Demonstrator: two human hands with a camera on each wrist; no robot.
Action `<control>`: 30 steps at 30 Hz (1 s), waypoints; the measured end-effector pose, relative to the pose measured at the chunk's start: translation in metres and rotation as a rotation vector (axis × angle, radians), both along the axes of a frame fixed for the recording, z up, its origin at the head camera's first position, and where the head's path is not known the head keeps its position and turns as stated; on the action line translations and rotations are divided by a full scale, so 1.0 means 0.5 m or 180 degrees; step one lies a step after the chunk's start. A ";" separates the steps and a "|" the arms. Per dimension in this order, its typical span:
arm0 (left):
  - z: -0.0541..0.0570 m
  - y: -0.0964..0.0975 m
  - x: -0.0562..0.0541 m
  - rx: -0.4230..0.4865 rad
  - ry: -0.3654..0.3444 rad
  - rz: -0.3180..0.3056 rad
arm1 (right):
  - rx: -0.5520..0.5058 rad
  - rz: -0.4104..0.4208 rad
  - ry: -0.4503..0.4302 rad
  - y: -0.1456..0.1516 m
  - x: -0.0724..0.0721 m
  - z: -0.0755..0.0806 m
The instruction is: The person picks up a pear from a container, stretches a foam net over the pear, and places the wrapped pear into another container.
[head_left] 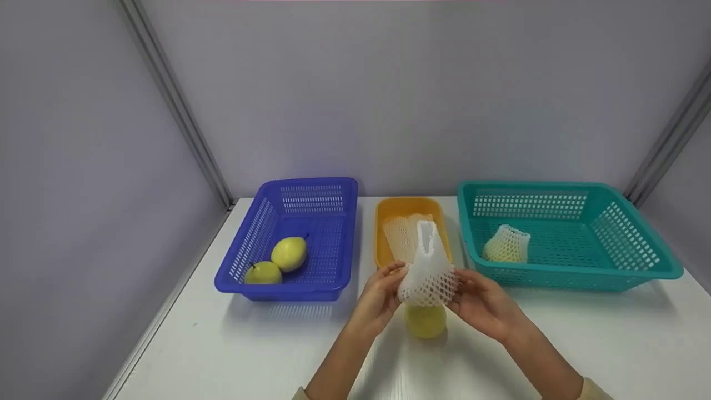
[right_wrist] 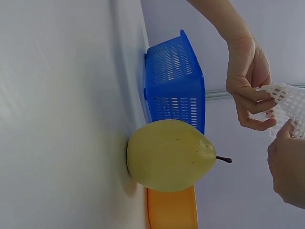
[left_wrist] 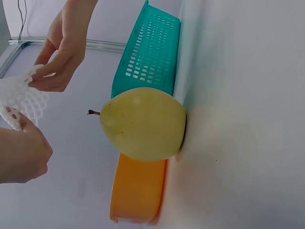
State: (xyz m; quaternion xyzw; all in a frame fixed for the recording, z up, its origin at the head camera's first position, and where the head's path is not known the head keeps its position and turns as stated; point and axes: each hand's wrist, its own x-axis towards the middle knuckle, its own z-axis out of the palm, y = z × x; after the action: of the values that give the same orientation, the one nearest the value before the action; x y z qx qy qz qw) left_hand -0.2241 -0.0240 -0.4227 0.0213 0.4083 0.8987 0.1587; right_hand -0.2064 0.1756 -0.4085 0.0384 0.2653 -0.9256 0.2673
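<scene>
Both hands hold a white foam fruit net [head_left: 427,280] by its lower rim, stretched between them. My left hand [head_left: 379,297] pinches its left edge, and my right hand [head_left: 484,303] pinches the right edge. Under the net a yellow-green pear [head_left: 426,321] stands upright on the table, stem up. Both wrist views show the pear [left_wrist: 143,124] apart from the net [left_wrist: 21,98], which is held above the stem. In the head view the net hides the pear's top.
A blue basket [head_left: 347,239] at left holds two pears [head_left: 289,254]. Behind the hands, an orange tray [head_left: 383,208] contains flat foam nets [head_left: 399,236]. The teal basket [head_left: 572,273] at right has one netted pear [head_left: 506,245] in it. Grey-white panels [head_left: 389,100] enclose the table.
</scene>
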 end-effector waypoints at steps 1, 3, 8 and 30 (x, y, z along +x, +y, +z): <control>-0.002 0.000 -0.001 -0.0017 -0.0019 0.0036 | 0.0066 -0.0015 0.0034 0.002 -0.001 -0.001; -0.006 -0.001 -0.004 -0.0075 -0.0046 0.0089 | 0.0188 -0.0025 0.0091 0.006 -0.003 -0.004; -0.019 -0.002 -0.009 -0.0409 0.0002 0.0179 | 0.0500 0.0039 0.0218 0.015 -0.009 -0.015; -0.115 0.016 -0.015 -0.1957 -0.0162 0.0302 | 0.1483 -0.0148 -0.0351 0.002 -0.027 -0.124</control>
State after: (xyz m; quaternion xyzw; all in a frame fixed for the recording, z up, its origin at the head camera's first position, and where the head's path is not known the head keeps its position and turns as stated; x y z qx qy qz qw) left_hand -0.2316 -0.0159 -0.4802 -0.0693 0.6574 0.7397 0.1257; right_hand -0.2201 0.1768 -0.4708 0.1556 0.4557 -0.8418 0.2440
